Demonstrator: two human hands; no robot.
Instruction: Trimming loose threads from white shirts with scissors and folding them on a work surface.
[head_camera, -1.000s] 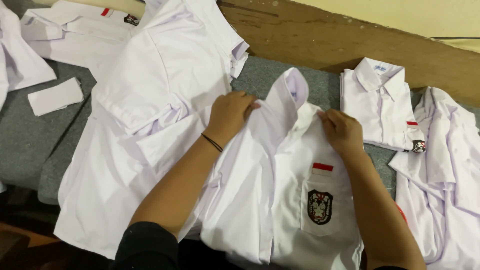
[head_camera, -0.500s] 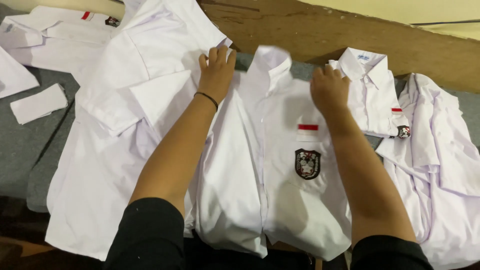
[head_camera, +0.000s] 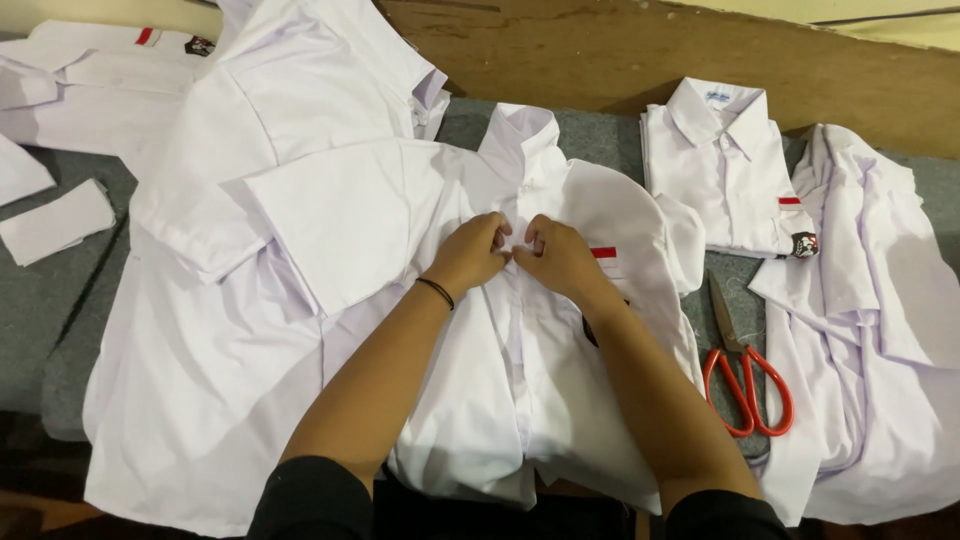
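A white short-sleeved school shirt lies face up in front of me, collar pointing away. My left hand and my right hand meet at the middle of its chest, fingers pinched on the button placket just below the collar. A thin black band circles my left wrist. A red strip over the chest pocket shows beside my right hand; the badge below it is mostly hidden by my right forearm.
Red-handled scissors lie to the right on the grey cloth surface. A folded white shirt and a loose one sit at the right, more white shirts at the left. A wooden board runs behind.
Both hands came in from the shoulders beside the collar to the centre of the chest and closed on the placket. The shirt now lies spread flat, and the scissors have come into sight.
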